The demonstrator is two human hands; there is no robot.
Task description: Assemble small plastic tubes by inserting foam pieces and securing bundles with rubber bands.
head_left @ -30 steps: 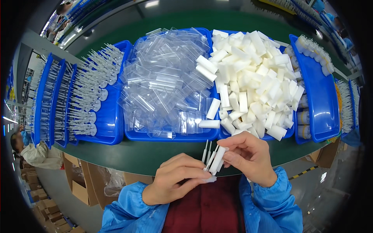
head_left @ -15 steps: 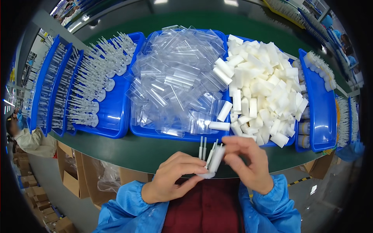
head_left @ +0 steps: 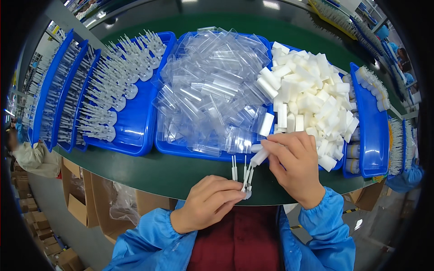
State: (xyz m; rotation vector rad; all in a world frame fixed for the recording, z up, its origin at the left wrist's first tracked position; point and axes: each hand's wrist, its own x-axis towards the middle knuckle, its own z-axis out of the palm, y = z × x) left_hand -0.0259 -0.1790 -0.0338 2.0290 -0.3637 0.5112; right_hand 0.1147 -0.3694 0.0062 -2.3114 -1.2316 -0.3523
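Note:
My left hand (head_left: 210, 198) is closed on the edge of a small white plastic base with several upright pins (head_left: 248, 195), held near the table's front edge. Between the thumb and fingers of my right hand (head_left: 296, 167) is a white foam tube (head_left: 259, 158), tilted, its lower end at the tips of the right-hand pins. Whether a pin has entered the foam I cannot tell. Other pins stand bare on the left. Just behind, a blue tray (head_left: 199, 151) holds a heap of clear plastic sleeves (head_left: 208, 90), and white foam pieces (head_left: 312, 99) are piled beside it.
At the left, a blue tray (head_left: 135, 131) holds rows of similar pinned bases (head_left: 101, 108), with more trays tilted beyond it. A blue tray (head_left: 375, 153) with pale parts stands at the right. Cardboard boxes (head_left: 104, 201) are below the table's left front. Another person's sleeve (head_left: 38, 160) shows far left.
My right hand has moved up and closed on the foam tube. The tube, earlier low beside the pins near the base, is now up at their tips. My left hand keeps its hold.

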